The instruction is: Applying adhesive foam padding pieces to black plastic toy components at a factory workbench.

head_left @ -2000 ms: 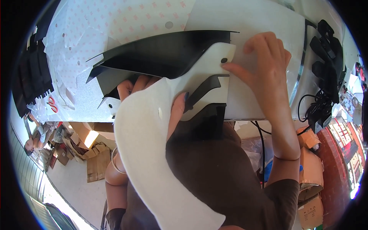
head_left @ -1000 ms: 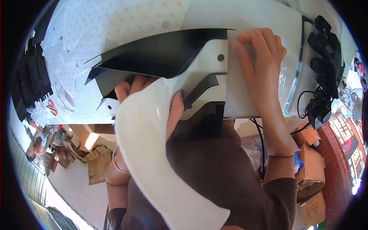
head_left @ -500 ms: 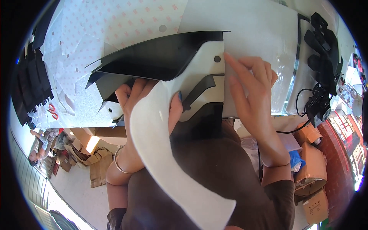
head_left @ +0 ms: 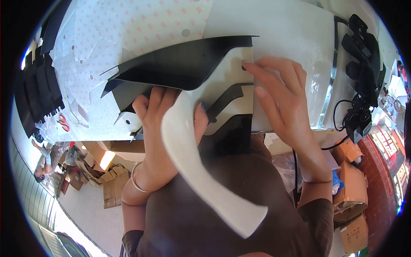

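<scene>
A black angular plastic panel [head_left: 184, 64] lies on the white table [head_left: 282, 30], partly covered by a white sheet [head_left: 231, 73]. My left hand [head_left: 160, 115] grips the panel's near edge, with the thumb pinning a long curved white strip [head_left: 201, 171] that hangs down over my brown top. My right hand [head_left: 278, 98] lies flat, fingers spread, pressing on the white sheet at the panel's right end.
White backing sheets with pink dots [head_left: 128, 25] cover the table's far left. A stack of black parts [head_left: 38, 90] lies at the left edge, black parts and cables [head_left: 364, 55] at the right. Cardboard boxes [head_left: 351, 188] stand on the floor right; a person [head_left: 45, 160] is far left below.
My right hand has slid from the sheet's top right corner down and left, flattening over it. The white strip has swung lower and narrower over my body. The left hand keeps its grip.
</scene>
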Available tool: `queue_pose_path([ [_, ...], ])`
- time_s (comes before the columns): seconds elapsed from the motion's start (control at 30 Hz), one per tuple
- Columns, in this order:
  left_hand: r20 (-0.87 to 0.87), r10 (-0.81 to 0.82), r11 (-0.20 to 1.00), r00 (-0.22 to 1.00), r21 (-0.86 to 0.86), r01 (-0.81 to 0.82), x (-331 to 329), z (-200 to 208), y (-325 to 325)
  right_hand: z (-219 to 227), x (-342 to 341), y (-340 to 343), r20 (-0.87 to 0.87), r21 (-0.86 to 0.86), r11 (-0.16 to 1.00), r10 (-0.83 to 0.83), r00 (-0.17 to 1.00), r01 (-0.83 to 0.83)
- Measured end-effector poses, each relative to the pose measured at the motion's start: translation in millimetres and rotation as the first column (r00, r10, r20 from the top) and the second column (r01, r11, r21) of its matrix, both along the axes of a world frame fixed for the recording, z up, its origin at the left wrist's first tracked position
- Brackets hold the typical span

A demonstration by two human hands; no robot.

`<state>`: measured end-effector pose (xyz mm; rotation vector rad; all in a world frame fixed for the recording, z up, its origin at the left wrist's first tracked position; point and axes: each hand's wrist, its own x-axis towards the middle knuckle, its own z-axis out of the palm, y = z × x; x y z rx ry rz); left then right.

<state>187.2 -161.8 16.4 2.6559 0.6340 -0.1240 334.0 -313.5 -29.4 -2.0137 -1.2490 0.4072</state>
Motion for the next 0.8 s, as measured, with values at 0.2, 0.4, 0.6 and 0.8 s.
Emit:
queue_pose_path([
  [0.2,-0.138,0.077,0.990,0.987,0.125,-0.060,-8.9,-3.2,-6.2,-4.9,8.9,13.3,0.042,0.006,0.992,0.127,0.991,-0.127],
  [0.4,-0.217,0.125,0.992,0.968,0.001,-0.128,-10.9,9.8,3.6,-8.1,8.9,16.0,0.059,0.008,0.991,0.136,0.989,-0.136],
  [0.6,-0.225,0.421,0.857,0.879,-0.220,-0.467,-44.0,28.7,12.6,-7.3,9.9,22.1,0.056,-0.020,0.989,0.151,0.987,-0.150],
  [0.8,0.315,0.827,0.523,0.465,-0.732,-0.436,-109.0,20.0,16.8,10.5,9.4,26.7,0.042,-0.013,0.986,0.166,0.985,-0.166],
])
